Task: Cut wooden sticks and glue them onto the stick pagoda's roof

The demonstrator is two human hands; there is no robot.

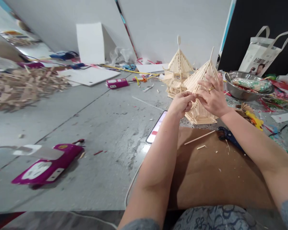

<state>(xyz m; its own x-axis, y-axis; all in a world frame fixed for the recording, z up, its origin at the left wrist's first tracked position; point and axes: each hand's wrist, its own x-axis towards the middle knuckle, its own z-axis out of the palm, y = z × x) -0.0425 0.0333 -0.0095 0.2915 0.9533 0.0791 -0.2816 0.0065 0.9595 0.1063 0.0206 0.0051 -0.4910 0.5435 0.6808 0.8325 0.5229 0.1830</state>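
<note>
A pavilion model made of thin wooden sticks (199, 111) stands in front of me, its pointed roof topped by a single upright stick. My left hand (181, 103) is closed in a pinch at the lower left edge of that roof; whatever its fingertips hold is hidden. Over the roof's right side lies my right hand (212, 95), with a ring on one finger, its fingers gripping the roof and its tips meeting the left hand's. Just behind is a second stick pavilion (179, 68). A loose stick (199, 137) and blue-handled pliers (229, 137) lie below my hands.
Brown board (213, 179) covers the table's near side, beside a phone (156, 127). Magenta power strips (48, 164) lie left, and a heap of wooden pieces (24, 84) sits far left. At right are a metal bowl (248, 91), a yellow tool (254, 120) and a bag (260, 54).
</note>
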